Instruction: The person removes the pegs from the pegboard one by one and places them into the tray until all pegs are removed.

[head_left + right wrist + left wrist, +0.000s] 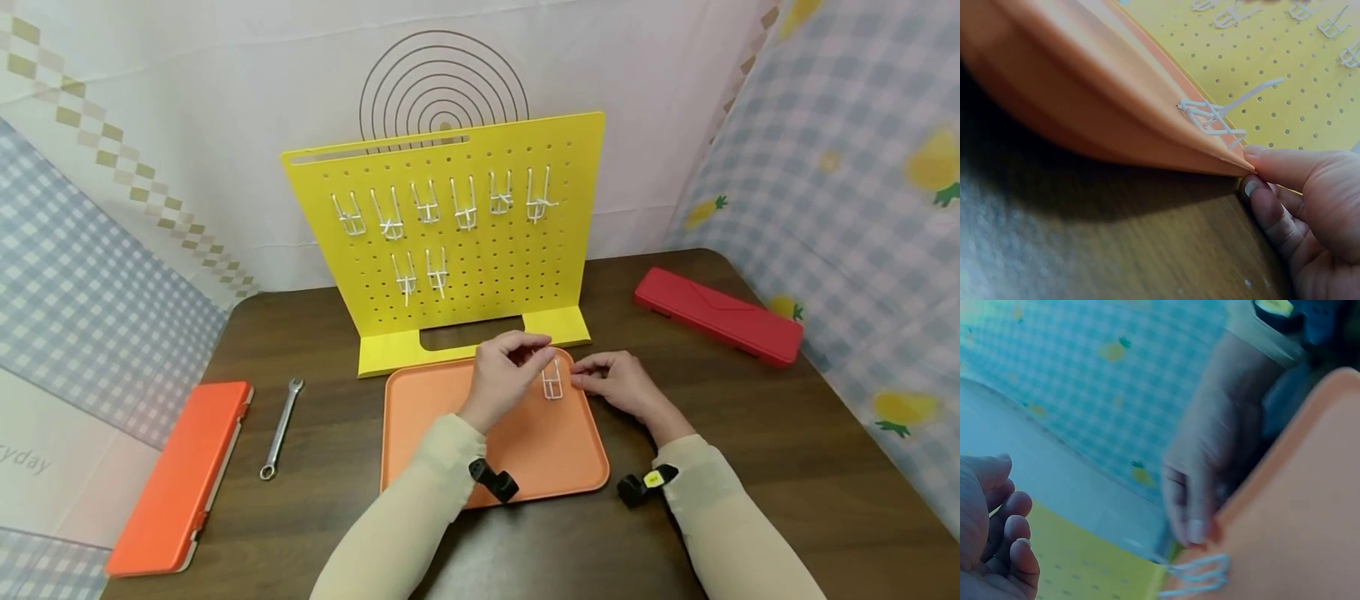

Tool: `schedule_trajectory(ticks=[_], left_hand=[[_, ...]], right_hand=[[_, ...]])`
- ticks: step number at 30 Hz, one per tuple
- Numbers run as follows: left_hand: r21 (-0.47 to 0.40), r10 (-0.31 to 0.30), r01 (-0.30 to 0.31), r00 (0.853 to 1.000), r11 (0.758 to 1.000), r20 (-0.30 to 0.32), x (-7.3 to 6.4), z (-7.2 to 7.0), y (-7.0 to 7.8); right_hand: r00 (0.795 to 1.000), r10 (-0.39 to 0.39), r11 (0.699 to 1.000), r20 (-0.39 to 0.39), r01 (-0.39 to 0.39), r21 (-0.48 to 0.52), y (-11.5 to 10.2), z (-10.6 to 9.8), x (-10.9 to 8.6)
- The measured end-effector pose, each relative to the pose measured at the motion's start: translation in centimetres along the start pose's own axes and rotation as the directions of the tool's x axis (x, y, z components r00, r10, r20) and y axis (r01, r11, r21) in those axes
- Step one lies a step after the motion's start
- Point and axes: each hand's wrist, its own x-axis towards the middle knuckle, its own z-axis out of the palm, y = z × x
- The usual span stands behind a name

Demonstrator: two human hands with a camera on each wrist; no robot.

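My right hand (618, 383) pinches the right rim of the orange tray (498, 450) near its far corner. In the right wrist view the thumb (1285, 164) lies on top of the rim and fingers are beneath it. A white wire pegboard hook (552, 385) lies in the tray's far right corner, close to that grip. My left hand (504, 371) hovers over the tray just left of the hook, its fingers loosely bent. The left wrist view shows this hand (991, 531) holding nothing, apart from the hook (1200, 575).
Behind the tray stands a yellow pegboard (510, 267) with several white wire hooks (465, 208) hung in two rows. A red case (716, 315) lies at the right. Left of the tray are a combination wrench (282, 429) and an orange case (180, 479).
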Motion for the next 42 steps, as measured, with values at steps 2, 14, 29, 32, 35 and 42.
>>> schedule_trajectory(ticks=[2,14,29,32,35,42], left_hand=[[-0.020,0.022,-0.022,1.000,1.000,0.002,0.1,-0.8,1.1],[-0.002,0.088,-0.089,0.990,0.996,-0.112,0.8,-8.3,7.8],[0.111,0.059,-0.017,0.920,0.994,-0.388,2.8,-16.2,6.7],[0.065,0.038,-0.011,0.902,0.998,-0.430,3.6,-17.5,5.2],[0.024,0.031,-0.023,0.885,0.999,-0.464,4.6,-18.8,3.7],[-0.011,0.008,-0.016,0.866,1.000,-0.500,6.3,-20.6,3.0]], right_hand=[[1.000,0.002,1.000,0.001,-0.002,-0.003,-0.1,0.0,0.1],[1.000,0.004,1.000,0.011,-0.004,0.017,0.0,-0.3,0.1],[1.000,0.020,1.000,0.020,-0.021,0.018,-0.1,-0.2,-0.1],[1.000,0.021,1.000,0.021,-0.021,0.018,-0.1,-0.2,-0.1],[1.000,0.020,1.000,0.018,-0.020,0.021,-0.1,-0.1,-0.1],[1.000,0.023,1.000,0.020,-0.023,0.019,0.0,-0.2,0.0]])
